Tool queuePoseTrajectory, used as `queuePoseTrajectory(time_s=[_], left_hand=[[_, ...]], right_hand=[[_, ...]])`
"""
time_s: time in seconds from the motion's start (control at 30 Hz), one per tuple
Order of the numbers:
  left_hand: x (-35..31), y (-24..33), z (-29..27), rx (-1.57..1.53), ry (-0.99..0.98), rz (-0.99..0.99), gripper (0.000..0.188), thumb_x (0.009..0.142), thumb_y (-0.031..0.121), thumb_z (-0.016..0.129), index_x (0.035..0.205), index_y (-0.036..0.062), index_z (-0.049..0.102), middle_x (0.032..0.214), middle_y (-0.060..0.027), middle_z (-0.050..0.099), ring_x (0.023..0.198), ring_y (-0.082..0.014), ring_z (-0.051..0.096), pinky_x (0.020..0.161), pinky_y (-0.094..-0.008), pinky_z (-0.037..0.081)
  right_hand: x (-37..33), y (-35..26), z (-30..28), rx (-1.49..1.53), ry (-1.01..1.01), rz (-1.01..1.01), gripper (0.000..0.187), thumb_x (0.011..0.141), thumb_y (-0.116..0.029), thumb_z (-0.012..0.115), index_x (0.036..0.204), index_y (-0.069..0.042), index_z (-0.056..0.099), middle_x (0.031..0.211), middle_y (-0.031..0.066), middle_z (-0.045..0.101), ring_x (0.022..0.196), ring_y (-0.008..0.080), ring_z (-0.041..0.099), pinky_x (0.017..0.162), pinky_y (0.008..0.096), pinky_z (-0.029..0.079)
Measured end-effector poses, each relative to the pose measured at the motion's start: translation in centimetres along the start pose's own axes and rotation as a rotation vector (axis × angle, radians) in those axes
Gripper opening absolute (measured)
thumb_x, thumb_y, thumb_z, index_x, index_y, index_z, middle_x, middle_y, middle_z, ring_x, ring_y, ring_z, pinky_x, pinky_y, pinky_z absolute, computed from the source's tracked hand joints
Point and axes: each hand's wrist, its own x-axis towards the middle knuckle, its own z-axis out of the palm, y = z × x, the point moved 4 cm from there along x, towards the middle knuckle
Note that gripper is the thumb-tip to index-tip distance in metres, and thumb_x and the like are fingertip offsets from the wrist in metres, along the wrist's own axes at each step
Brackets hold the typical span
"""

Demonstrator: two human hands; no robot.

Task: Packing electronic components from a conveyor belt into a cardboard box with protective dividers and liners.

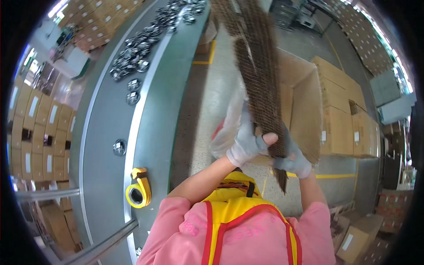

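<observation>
Between my two hands, a long brown bundle of ribbed sheets (260,79), which looks like corrugated cardboard dividers, stands tilted and slightly blurred. My left hand (245,143), in a grey glove with the thumb tip bare, is closed on its lower left side. Gripping the lower right edge is my right hand (295,162), also gloved, its fingers partly hidden by the bundle. Just behind the bundle sits an open cardboard box (304,112), its inside partly covered from view. A clear plastic bag (225,132) hangs at the box's left, near my left hand.
To my left runs a conveyor belt (104,145) carrying several shiny round parts (134,55). A yellow tape dispenser (138,192) lies on its near edge. Closed cartons (342,119) stand right of the open box. Metal rails (106,243) cross at lower left.
</observation>
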Motion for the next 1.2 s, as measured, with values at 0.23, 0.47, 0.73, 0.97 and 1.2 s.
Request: queuePoseTrajectory(time_s=[0.23,0.47,0.73,0.97,1.2], left_hand=[[3.4,-6.4,4.1,0.028,0.047,-0.333,0.106,0.076,0.029,0.080,0.149,-0.0005,0.010,0.143,-0.0203,0.037,0.122,-0.0302,0.047,0.103,-0.0394,0.039],[3.0,-10.2,4.7,-0.134,0.054,-0.797,0.095,0.077,0.025,0.079,0.143,-0.0091,0.019,0.131,-0.0188,0.050,0.118,-0.0234,0.051,0.095,-0.0332,0.046],[4.6,-13.9,-5.5,0.102,0.447,-0.603,0.082,0.084,0.041,0.069,0.140,-0.0065,0.033,0.139,-0.0184,0.046,0.125,-0.0267,0.046,0.104,-0.0326,0.035],[1.1,-6.7,-6.2,0.820,0.469,-0.201,0.053,0.088,0.006,0.058,0.137,-0.0041,0.040,0.132,-0.0236,0.051,0.126,-0.0324,0.048,0.105,-0.0341,0.036],[2.2,-7.9,-4.9,0.960,0.368,-0.219,0.053,0.084,0.003,0.060,0.134,-0.0047,0.043,0.131,-0.0252,0.051,0.125,-0.0362,0.048,0.107,-0.0373,0.035]], right_hand=[[-15.5,3.4,-3.0,0.188,0.289,0.424,0.091,0.064,-0.026,0.075,0.143,-0.002,0.034,0.123,0.0105,0.056,0.110,0.0241,0.055,0.098,0.0345,0.041],[-20.4,4.7,-5.2,0.210,0.367,0.793,0.070,0.078,-0.019,0.062,0.141,-0.002,0.038,0.120,0.0086,0.058,0.102,0.0198,0.058,0.086,0.0319,0.047],[-7.2,5.5,-11.9,0.223,0.458,0.567,0.056,0.094,-0.038,0.052,0.134,0.001,0.047,0.125,0.0094,0.057,0.105,0.0165,0.057,0.094,0.0304,0.044],[7.7,20.8,-29.7,-0.355,0.587,0.460,0.045,0.088,-0.030,0.058,0.119,0.002,0.060,0.115,0.0133,0.064,0.102,0.0228,0.061,0.090,0.0341,0.047],[11.1,36.9,-32.8,-1.000,0.516,0.757,0.020,0.078,-0.011,0.056,0.084,0.004,0.066,0.090,0.0284,0.065,0.087,0.0442,0.062,0.074,0.0448,0.049]])
